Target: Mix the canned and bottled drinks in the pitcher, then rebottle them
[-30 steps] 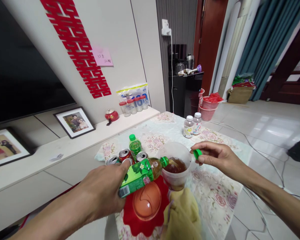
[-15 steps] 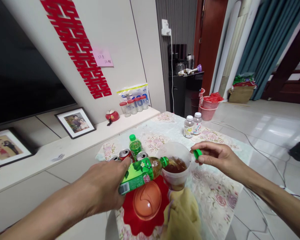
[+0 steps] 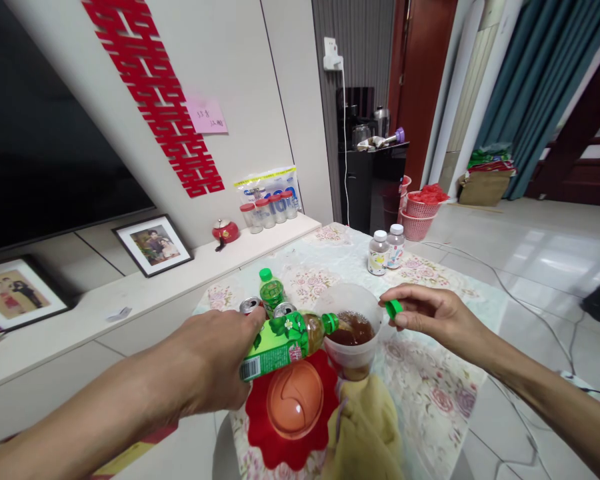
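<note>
My left hand (image 3: 215,360) is wrapped round a green-labelled tea bottle (image 3: 285,340), tipped on its side with the mouth over a translucent plastic tub (image 3: 353,367). Tea runs from the bottle's neck into the brown liquid (image 3: 353,330) inside the tub. To the right of the tub, my right hand (image 3: 430,317) pinches a green bottle cap (image 3: 393,309) between thumb and fingers. Behind the held bottle stand a second green-capped bottle (image 3: 271,288) and opened drink cans (image 3: 284,310), partly hidden by my left hand and the bottle.
A red scalloped mat (image 3: 265,437) bearing an orange round lid (image 3: 296,400) and a yellow cloth (image 3: 367,430) lie at the near side of the flowered tablecloth (image 3: 430,380). Two white-capped bottles (image 3: 379,253) stand farther back. Lidded jars (image 3: 265,215) line the cabinet.
Tea keeps flowing from the tilted bottle into the tub. My left hand has shifted very slightly upward with the bottle; my right hand holds the cap in nearly the same place.
</note>
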Available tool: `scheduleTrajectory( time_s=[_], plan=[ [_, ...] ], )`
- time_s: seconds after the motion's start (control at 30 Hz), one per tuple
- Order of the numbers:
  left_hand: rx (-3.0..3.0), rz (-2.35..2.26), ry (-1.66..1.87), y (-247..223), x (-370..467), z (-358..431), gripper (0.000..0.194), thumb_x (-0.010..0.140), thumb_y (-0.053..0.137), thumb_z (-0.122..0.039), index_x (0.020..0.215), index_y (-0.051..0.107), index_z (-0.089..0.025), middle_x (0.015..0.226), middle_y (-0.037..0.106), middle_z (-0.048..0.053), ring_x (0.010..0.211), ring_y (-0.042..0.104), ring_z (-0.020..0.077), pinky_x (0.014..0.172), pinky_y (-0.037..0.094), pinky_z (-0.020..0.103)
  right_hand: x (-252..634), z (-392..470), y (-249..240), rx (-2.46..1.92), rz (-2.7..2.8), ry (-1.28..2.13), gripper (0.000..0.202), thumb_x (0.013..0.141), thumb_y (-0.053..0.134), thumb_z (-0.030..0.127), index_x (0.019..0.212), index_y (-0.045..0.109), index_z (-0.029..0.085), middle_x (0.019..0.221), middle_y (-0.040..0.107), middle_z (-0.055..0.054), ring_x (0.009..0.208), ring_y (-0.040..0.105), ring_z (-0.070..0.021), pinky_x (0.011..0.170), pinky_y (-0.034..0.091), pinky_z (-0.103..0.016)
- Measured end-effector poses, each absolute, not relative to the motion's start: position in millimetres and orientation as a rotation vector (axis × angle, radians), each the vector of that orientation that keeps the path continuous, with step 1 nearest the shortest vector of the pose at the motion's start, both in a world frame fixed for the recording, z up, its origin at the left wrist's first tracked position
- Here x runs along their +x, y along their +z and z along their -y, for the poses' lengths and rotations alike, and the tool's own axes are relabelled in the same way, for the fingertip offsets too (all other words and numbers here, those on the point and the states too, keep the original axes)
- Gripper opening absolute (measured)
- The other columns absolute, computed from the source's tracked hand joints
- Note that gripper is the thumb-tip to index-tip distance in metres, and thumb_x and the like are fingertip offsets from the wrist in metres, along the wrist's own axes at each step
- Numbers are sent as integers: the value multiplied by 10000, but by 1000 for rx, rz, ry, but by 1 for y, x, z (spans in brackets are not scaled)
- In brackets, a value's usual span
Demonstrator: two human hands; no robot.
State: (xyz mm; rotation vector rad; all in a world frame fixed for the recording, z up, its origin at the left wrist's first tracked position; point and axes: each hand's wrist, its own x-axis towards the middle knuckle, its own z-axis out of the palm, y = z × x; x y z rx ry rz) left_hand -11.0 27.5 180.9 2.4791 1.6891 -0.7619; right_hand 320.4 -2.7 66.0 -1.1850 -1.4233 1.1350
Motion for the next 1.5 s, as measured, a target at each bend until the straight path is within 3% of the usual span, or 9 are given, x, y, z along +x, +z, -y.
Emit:
scheduleTrajectory(
  time_s=[0.5, 0.73, 0.93, 1.13, 1.4, 1.5],
  plan=[
    [2570, -1672, -888, 202, 10, -32, 769, 569, 702, -258, 1333, 663, -177, 1102, 778, 223, 1023, 744, 485, 831, 592, 563, 321, 3, 67, -1207, 1414, 1170, 359, 767, 873, 502, 1044, 811, 283, 914, 711, -21, 770, 644, -167, 721, 543, -328],
    [2687, -1625, -990, 217, 26, -32, 715, 620, 726, -205, 1331, 670, -158, 1079, 798, 202, 1002, 764, 442, 833, 600, 499, 323, 4, 66, -1197, 1416, 1152, 338, 776, 869, 490, 1041, 816, 287, 951, 711, -26, 776, 647, -162, 706, 546, -311],
    [2750, -1582, -1135, 232, 48, -35, 553, 621, 801, -162, 1172, 748, -169, 1006, 812, 180, 899, 777, 417, 749, 573, 446, 324, 4, 62, -1158, 1379, 1186, 329, 768, 886, 477, 1037, 820, 299, 959, 708, -17, 778, 636, -140, 714, 540, -280],
    [2841, -1551, -1158, 239, 71, -29, 667, 597, 866, -110, 1240, 713, -203, 1033, 815, 142, 904, 765, 361, 724, 518, 384, 326, 6, 62, -1126, 1381, 1180, 281, 797, 874, 442, 1043, 820, 317, 1018, 708, -11, 847, 630, -138, 755, 534, -259],
    [3126, -1535, -1165, 216, 80, -16, 752, 523, 981, -376, 1183, 687, -164, 1054, 751, 185, 927, 713, 379, 786, 502, 438, 328, 9, 62, -1147, 1392, 1165, 305, 799, 864, 457, 1054, 809, 299, 966, 700, -11, 832, 614, -154, 751, 529, -286],
    [3251, -1521, -1163, 207, 77, -11, 777, 504, 986, -381, 1177, 677, -144, 1027, 728, 186, 893, 693, 375, 792, 501, 461, 328, 10, 62, -1170, 1396, 1168, 339, 802, 853, 482, 1075, 801, 287, 960, 697, -17, 819, 612, -161, 751, 532, -305]
  ],
)
